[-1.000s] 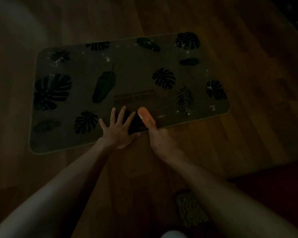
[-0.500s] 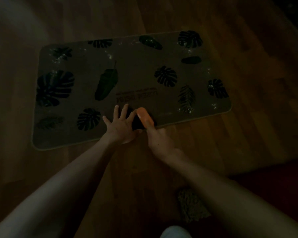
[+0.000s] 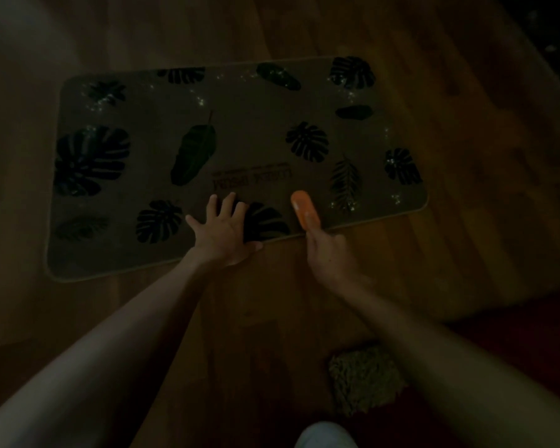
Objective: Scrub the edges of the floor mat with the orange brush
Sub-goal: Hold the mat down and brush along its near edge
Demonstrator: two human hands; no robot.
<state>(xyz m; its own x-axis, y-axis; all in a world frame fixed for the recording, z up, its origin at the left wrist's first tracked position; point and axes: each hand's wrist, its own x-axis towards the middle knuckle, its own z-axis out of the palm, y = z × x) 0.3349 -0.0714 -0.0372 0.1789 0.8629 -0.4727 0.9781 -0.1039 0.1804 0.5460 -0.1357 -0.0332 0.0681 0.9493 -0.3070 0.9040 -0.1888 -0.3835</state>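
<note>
A rectangular floor mat (image 3: 256, 137) printed with dark leaves lies on the wooden floor in dim light. My left hand (image 3: 222, 229) presses flat on the mat's near edge, fingers spread. My right hand (image 3: 327, 253) grips the orange brush (image 3: 305, 209), which rests on the mat just inside the near edge, to the right of my left hand. The brush's bristles are hidden beneath it. Small pale specks glint along the mat's far and right parts.
A rough, pale scrubbing pad or cloth (image 3: 364, 379) lies on the floor close to me. A dark red surface (image 3: 514, 350) fills the lower right. A bit of pale clothing (image 3: 325, 436) shows at the bottom edge.
My right hand has slid the orange brush to the right along the mat's near edge, away from my left hand. My left hand stays pressed on the mat.
</note>
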